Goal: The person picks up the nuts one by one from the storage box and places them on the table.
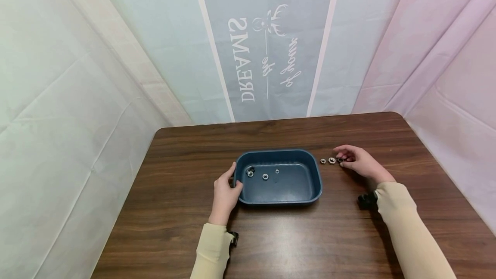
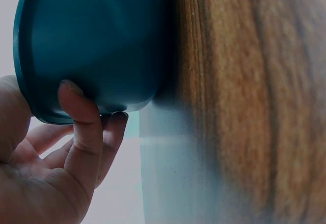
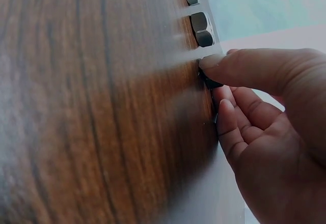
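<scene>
A blue tray (image 1: 283, 197) lies on the wooden table with several nuts inside, among them a silver nut (image 1: 265, 177) and a small one (image 1: 277, 171). My left hand (image 1: 225, 193) grips its left wall, thumb over the rim; the left wrist view shows the fingers (image 2: 84, 132) against the outside of the tray (image 2: 97, 40). Right of the tray, my right hand (image 1: 362, 162) pinches a dark nut (image 1: 340, 160) at the table surface. Beside it in a row are a silver nut (image 1: 331, 160) and a smaller nut (image 1: 323, 161), also visible in the right wrist view.
The brown wooden table (image 1: 174, 210) has its far edge beyond the tray. Behind it hangs a pale cloth (image 1: 271, 98) with mirrored lettering, and light fabric walls stand at both sides. A black device sits at each wrist.
</scene>
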